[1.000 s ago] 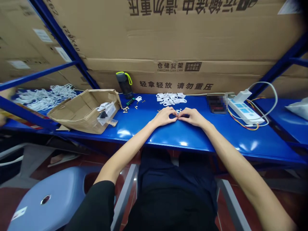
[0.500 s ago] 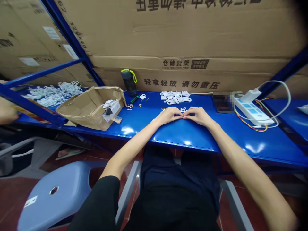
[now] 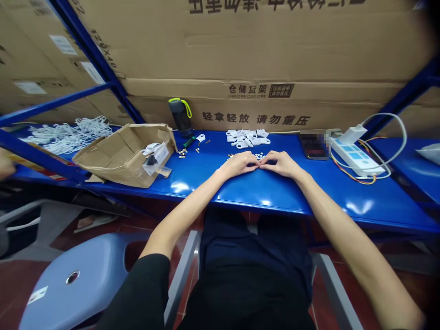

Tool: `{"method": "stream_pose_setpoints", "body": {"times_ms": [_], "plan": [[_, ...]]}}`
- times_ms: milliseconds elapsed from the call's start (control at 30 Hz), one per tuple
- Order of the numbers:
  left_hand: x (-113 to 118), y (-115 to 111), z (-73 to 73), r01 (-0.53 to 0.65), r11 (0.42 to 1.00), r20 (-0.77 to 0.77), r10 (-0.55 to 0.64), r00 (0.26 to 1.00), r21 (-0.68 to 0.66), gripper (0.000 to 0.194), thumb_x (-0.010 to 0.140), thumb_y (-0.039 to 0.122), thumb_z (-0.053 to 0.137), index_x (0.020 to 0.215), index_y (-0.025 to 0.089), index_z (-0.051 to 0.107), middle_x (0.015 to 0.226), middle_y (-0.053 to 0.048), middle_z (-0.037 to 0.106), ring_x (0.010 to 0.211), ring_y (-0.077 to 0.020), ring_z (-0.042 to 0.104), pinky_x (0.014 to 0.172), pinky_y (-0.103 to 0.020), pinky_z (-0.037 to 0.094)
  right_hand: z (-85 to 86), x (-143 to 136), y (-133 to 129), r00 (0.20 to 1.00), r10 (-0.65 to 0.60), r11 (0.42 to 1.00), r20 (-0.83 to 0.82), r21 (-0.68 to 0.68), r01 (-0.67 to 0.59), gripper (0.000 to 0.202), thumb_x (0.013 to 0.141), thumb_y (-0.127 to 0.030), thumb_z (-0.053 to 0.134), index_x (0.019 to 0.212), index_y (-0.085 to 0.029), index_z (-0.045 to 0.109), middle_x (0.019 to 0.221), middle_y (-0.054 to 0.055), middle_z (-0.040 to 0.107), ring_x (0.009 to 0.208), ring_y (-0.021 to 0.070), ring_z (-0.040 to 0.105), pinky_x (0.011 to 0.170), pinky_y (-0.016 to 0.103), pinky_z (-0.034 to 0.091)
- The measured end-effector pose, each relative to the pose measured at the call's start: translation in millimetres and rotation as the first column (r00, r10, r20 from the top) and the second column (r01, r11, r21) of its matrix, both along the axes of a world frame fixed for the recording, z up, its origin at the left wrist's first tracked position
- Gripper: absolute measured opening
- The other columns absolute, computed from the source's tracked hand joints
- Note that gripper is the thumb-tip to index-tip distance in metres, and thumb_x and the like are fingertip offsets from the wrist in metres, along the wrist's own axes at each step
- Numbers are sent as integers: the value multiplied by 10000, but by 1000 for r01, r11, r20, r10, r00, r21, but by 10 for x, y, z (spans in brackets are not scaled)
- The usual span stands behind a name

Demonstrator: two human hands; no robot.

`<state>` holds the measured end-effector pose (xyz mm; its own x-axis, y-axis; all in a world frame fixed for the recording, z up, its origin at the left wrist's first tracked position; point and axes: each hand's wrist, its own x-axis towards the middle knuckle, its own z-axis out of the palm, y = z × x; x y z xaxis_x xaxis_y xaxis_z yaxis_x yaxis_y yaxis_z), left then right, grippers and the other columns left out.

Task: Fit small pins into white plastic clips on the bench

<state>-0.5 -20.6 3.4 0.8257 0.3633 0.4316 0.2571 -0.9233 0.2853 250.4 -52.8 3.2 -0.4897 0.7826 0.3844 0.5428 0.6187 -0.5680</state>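
Note:
My left hand [image 3: 242, 163] and my right hand [image 3: 279, 162] meet fingertip to fingertip low over the blue table [image 3: 192, 176]. Both are closed in a pinch, and whatever sits between the fingers is too small to make out. Just behind the fingertips lie tiny white pieces [image 3: 259, 156], partly hidden by the hands. Small brass-coloured pieces [image 3: 230, 156] show past the left knuckles. Farther back is a pile of white plastic parts [image 3: 248, 138] with ring-shaped ends.
An open cardboard box [image 3: 113, 156] holds white parts at left, near a dark bottle [image 3: 180, 118] and a green-handled tool [image 3: 189, 141]. White cords [image 3: 68, 135] lie beyond the blue frame. A phone [image 3: 314, 145] and power strip [image 3: 357, 158] are right. Another person's hand [image 3: 5, 165] shows far left.
The view has shifted slightly, so most things sit a little farther left. My hands keep the same fingertip-to-fingertip pinch. The other person's hand at far left shows less.

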Motion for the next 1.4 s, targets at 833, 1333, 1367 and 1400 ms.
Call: {"method": "stream_pose_setpoints", "body": {"times_ms": [833, 1333, 1367, 1400], "plan": [[67, -8, -14, -76, 983, 74, 90, 993, -168, 115, 923, 204, 664, 982, 192, 762, 1000, -56, 719, 974, -212, 665, 919, -332, 498, -13, 25, 49, 997, 26, 996, 69, 85, -31, 322, 926, -576, 700, 938, -284, 833, 1242, 78, 784, 1118, 324, 675, 1018, 513, 501], [21, 16, -75, -69, 971, 111, 97, 989, -230, 144, 968, 289, 663, 977, 175, 751, 931, -48, 725, 819, -172, 637, 806, -303, 491, 42, 5, -35, 996, 34, 999, 88, 33, -37, 260, 948, -457, 673, 1089, -302, 828, 1099, 45, 818, 1034, 303, 674, 937, 469, 546], [22, 18, -77, -69, 971, 113, 97, 989, -231, 142, 973, 290, 661, 973, 174, 743, 924, -45, 727, 808, -168, 632, 802, -300, 488, 48, -4, -41, 995, 36, 999, 89, 32, -39, 255, 951, -449, 670, 1086, -307, 833, 1092, 43, 820, 1029, 300, 675, 930, 465, 550], [21, 19, -76, -69, 970, 114, 98, 989, -231, 133, 973, 281, 659, 977, 174, 737, 922, -41, 729, 799, -164, 628, 797, -296, 485, 53, -11, -44, 995, 38, 999, 93, 36, -41, 250, 957, -443, 665, 1081, -311, 837, 1086, 40, 822, 1023, 298, 675, 924, 461, 553]]}}
